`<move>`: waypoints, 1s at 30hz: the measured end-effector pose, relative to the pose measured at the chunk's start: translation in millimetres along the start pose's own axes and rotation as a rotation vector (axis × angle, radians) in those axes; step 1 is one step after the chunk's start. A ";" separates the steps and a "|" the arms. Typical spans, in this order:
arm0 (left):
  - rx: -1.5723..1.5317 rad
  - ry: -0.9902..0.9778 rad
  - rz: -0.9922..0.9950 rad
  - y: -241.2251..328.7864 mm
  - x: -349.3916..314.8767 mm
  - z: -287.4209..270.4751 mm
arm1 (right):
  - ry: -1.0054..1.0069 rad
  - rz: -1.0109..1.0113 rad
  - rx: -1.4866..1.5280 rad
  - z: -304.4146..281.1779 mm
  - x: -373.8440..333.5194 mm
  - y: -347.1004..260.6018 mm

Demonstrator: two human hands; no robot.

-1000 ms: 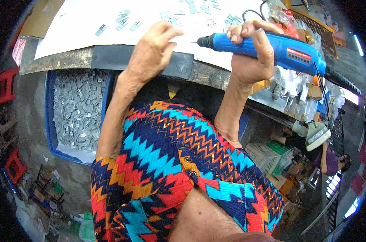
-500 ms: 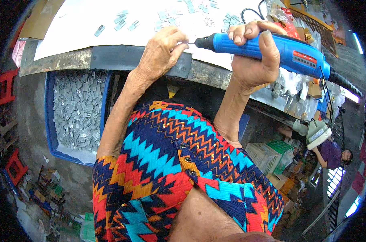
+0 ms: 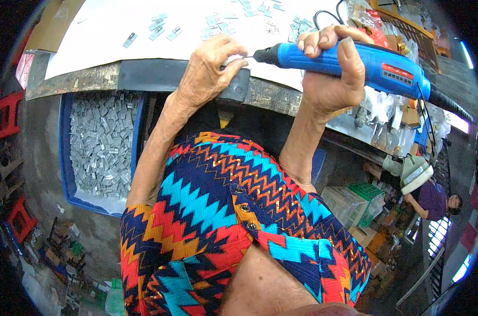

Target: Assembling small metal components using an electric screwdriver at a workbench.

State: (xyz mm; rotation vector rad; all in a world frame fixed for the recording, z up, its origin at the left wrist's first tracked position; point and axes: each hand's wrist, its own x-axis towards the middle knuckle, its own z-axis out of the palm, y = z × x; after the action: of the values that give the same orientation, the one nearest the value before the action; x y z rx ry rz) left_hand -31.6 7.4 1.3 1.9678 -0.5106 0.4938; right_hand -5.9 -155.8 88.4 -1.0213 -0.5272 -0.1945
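My counter [image 3: 107, 37] glares almost white at the top; my left hand [image 3: 210, 66] looks fairly sharp. At left the floor [image 3: 42, 152] sits dim, a bright strip [image 3: 466, 55] glows upper right, and edges bend toward the black corners.

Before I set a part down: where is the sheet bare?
Free: left part of the sheet, between box and leftmost plates; the strip between those plates and the table edge. Crowded: upper middle, more plates; right end, bags.
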 end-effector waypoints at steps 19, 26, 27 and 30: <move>-0.705 -0.065 -0.589 9.7 -5.0 -2.7 | -0.033 -0.047 0.183 12.8 0.8 -25.0; -0.972 -0.040 -0.580 5.3 -8.0 2.7 | -0.040 -0.054 0.170 12.8 0.4 -29.4; -0.970 -0.038 -0.580 5.8 -8.2 2.2 | -0.042 -0.053 0.172 13.0 0.2 -29.1; -1.048 -0.028 -0.597 7.1 -9.0 0.6 | -0.044 -0.051 0.178 13.2 0.0 -27.9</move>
State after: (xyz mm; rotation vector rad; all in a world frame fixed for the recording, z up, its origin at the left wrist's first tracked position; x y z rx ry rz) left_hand -42.8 5.2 1.4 1.0163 -0.1102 -0.1827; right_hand -21.2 -159.1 115.0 -0.8407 -0.6000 -0.1681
